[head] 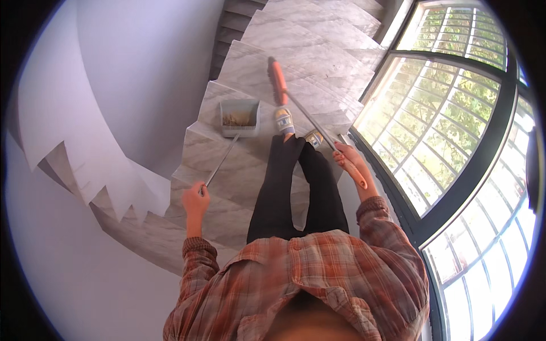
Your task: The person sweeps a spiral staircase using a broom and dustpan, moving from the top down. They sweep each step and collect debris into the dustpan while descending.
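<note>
My left hand (196, 197) is closed round the metal handle of a long-handled grey dustpan (259, 121). Brown debris (239, 118) lies in the pan, which is over a marble-patterned stair tread ahead of me to the left. With my right hand (347, 157) I grip the long handle of a broom near its orange end. The broom's orange head (279, 81), with dark bristles on its left side, is beyond my left foot and to the right of the dustpan. Whether the bristles touch the tread cannot be told.
Winding marble-patterned stairs (251, 55) run ahead of me and behind. Their left edges border an open stairwell with a white curved wall (140, 76). A dark-framed window with bars (431, 111) stands close on the right. Both my feet, in patterned slippers (284, 120), are on the stairs.
</note>
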The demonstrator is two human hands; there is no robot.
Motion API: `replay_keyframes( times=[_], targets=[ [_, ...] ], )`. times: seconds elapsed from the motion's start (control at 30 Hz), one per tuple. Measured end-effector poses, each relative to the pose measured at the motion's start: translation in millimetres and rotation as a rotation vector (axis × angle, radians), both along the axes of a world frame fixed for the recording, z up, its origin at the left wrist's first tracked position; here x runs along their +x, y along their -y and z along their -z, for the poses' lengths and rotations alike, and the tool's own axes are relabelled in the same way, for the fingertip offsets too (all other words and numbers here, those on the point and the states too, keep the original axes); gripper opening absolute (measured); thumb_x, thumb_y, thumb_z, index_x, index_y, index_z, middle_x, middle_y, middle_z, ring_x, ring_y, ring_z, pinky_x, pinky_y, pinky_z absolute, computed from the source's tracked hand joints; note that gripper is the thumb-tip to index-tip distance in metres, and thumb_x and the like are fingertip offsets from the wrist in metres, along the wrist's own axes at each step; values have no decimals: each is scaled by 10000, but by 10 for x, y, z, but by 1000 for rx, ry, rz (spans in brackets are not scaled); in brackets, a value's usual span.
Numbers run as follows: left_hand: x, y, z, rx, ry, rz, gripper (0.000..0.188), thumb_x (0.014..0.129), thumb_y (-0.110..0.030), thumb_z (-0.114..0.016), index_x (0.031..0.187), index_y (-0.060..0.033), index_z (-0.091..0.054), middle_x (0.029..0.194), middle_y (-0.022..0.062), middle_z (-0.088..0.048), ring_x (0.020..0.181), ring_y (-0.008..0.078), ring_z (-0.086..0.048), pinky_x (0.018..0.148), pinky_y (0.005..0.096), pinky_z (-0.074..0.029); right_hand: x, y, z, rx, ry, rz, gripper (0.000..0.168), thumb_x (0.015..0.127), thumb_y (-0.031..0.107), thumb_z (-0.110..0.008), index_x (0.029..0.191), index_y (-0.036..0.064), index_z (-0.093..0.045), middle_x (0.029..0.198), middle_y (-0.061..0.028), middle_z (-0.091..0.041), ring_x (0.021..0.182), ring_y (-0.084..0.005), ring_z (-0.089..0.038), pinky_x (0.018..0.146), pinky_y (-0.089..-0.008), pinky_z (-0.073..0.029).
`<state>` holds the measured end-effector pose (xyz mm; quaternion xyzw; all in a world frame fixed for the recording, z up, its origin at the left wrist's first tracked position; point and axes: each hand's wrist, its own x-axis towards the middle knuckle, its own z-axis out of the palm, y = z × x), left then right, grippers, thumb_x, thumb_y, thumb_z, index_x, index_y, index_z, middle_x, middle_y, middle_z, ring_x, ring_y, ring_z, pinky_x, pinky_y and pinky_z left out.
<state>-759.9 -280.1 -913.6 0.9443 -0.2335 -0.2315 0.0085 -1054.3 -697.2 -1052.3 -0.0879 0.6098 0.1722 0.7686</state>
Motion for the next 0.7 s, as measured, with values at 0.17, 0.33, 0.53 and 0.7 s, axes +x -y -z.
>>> replay_keyframes(
  times=[0.17, 0.33, 0.53, 0.7],
  targets=[
    [58, 64, -83, 1, -45, -27, 123, 786, -198, -632, 888, -132, -654, 651, 107, -628, 598, 331, -601, 555, 408, -461, 224, 120, 307, 63, 29, 47, 283, 921, 189, -544, 1169, 111, -434, 709, -56, -490, 413, -44, -381, 349, -186, -325],
    [166, 47, -101, -2, -65, -70, 162, 775, -205, -652, 918, -129, -657, 704, 119, -645, 639, 338, -613, 571, 405, -471, 322, 582, 93, -292, -66, -262, 210, 900, 222, -587, 1042, 73, -544, 652, -25, -483, 428, -48, -399, 359, -193, -334],
    [227, 149, -249, -120, -103, -39, 209, 754, -194, -677, 947, -119, -649, 819, 142, -655, 699, 347, -615, 597, 414, -475, 697, 744, -377, -541, -99, -463, 188, 899, 257, -602, 943, 75, -581, 607, -8, -459, 428, -54, -407, 352, -218, -351],
    [262, 439, -626, -13, -119, -65, 175, 752, -167, -681, 906, -102, -630, 781, 122, -641, 671, 347, -600, 577, 407, -464, 1358, 1070, 30, -408, 30, -224, 181, 915, 290, -589, 950, 120, -538, 594, 25, -408, 417, -30, -348, 343, -195, -275]
  ],
)
